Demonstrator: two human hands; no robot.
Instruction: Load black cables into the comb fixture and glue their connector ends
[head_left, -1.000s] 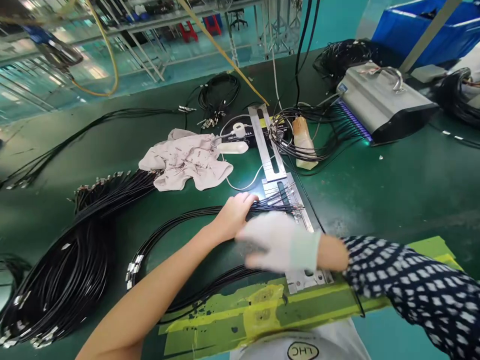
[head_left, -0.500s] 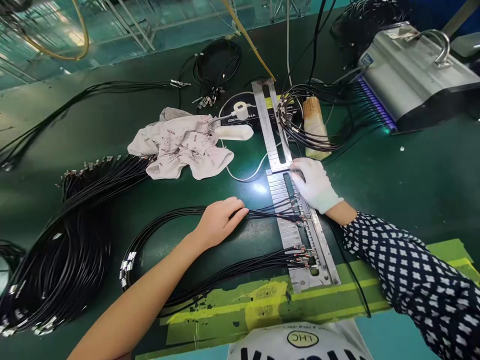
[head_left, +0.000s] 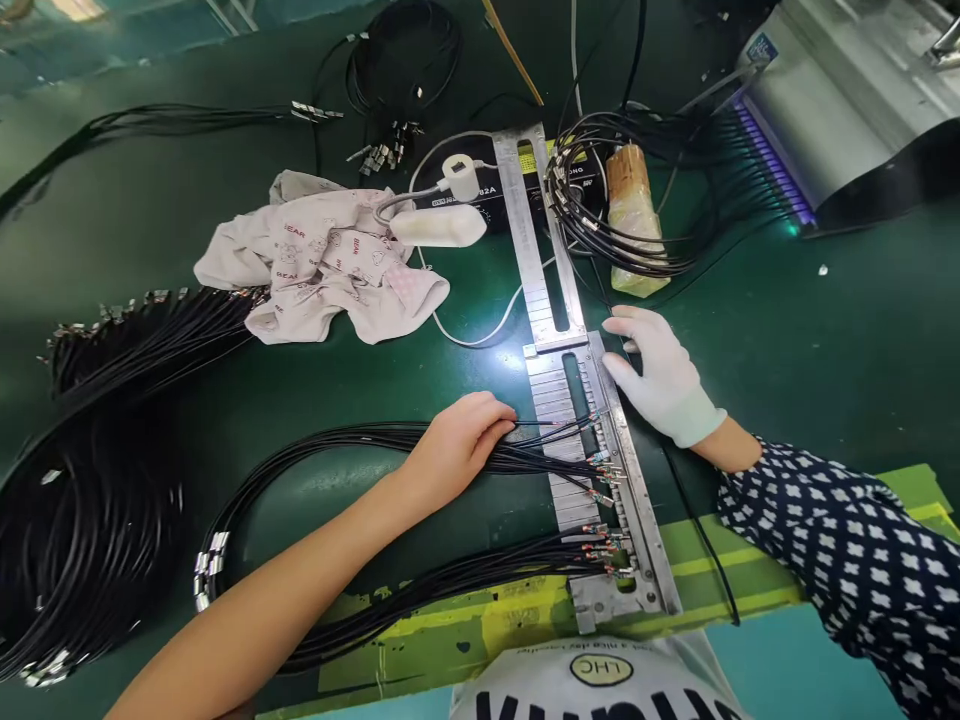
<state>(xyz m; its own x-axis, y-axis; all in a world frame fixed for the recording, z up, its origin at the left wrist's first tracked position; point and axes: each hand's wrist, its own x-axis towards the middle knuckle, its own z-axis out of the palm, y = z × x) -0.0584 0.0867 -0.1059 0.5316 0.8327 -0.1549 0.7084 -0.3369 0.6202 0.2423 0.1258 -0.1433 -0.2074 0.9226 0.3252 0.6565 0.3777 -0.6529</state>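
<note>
My left hand [head_left: 466,440], bare, pinches a thin black cable [head_left: 536,423] between thumb and fingertips, with the looped cable bundle [head_left: 330,440] running beneath the palm. The cables' metal-tipped ends [head_left: 604,470] lie across a slotted metal fixture [head_left: 551,400]. My right hand [head_left: 660,375], in a white glove, is just right of the fixture's upper part. Its thumb and fingers are apart and nothing shows held in them. Another group of black cables [head_left: 450,580] has its ends at the fixture's near end. A second slotted metal plate [head_left: 536,270] adjoins the far end.
A crumpled printed cloth [head_left: 322,260] and a lit white lamp [head_left: 439,226] lie beyond my left hand. Large cable bundles [head_left: 97,540] fill the left. A taped block [head_left: 636,215] stands beside coiled cables, and a metal machine with a purple glow [head_left: 862,110] is at back right.
My right hand has come away from the fixture's top corner toward the right, its fingers parting. My left hand's fingertips have closed on one cable. The view has shifted slightly.
</note>
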